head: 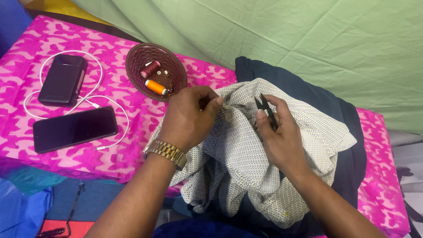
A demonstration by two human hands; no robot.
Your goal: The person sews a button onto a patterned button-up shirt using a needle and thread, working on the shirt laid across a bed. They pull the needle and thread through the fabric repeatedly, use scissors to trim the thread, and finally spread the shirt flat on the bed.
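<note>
So from where I'm standing, closest in you've got two bare forearms coming up from the bottom, a gold metal watch (166,152) on the left wrist. The left hand (188,118) has its grip pinched together on a fold of the pale dotted cloth (248,153), thumb and fingertips squeezing the edge right up near the top of the bundle. Looks to me like that pinch is there to pull the fabric taut and lift one spot clear of the rest.

The right hand (279,138) sits just beside it, curled around small black thread snips (264,109), blades pointing up and toward the pinched spot. Fingers are closed around the snips; the tips look slightly parted, though it's hard to be sure. Holding them that close to the pinch makes sense if you want a tiny, controlled cut rather than a hack.

The cloth itself is heaped on a dark navy garment (342,137), which rests partly on the desk and hangs toward the person, handy for working at chest level.

Further out on the pink patterned cover (16,79) of the desk: a black phone (75,129) lying flat, a dark power bank (63,79) with a white cable (92,101) looping around it, all pushed off to the left, out of the way. Beyond the hands sits a woven brown bowl (138,60) holding an orange thread spool (155,87) and a maroon spool (150,69), within easy reach. A green sheet (294,32) hangs at the back.
</note>
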